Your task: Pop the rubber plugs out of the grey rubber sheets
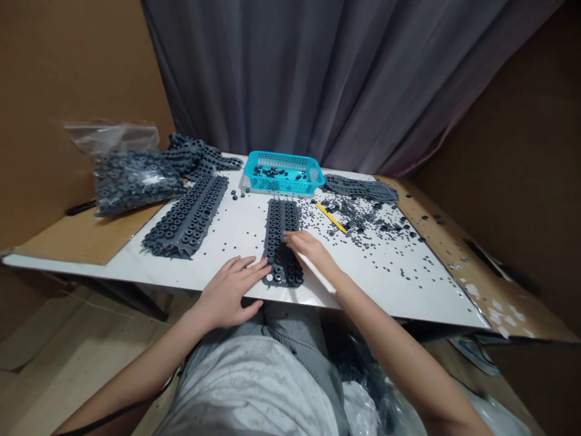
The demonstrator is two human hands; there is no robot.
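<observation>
Right hand [313, 249] clasping one slim white rod [318, 275], left hand [229, 292] splayed, unclenched, one dark-grey ring-studded sheet [282, 219] beneath fingertips [256, 267].

rubbery-looking strip [275, 219] — rough, glossy tabletop [372, 290], plastic basket [282, 183], matt cloth curtain [290, 79]

This looks like a small makeshift workshop: brown panels [77, 66] close in a white counter [245, 212] on the left and right, and a grey curtain [281, 72] hangs along its far side. Dark studded sheets [282, 218], a clear bag [136, 175] full of small dark parts, a turquoise basket [284, 186] and tiny scraps [361, 230] strewn on the right suggest handwork.
</observation>
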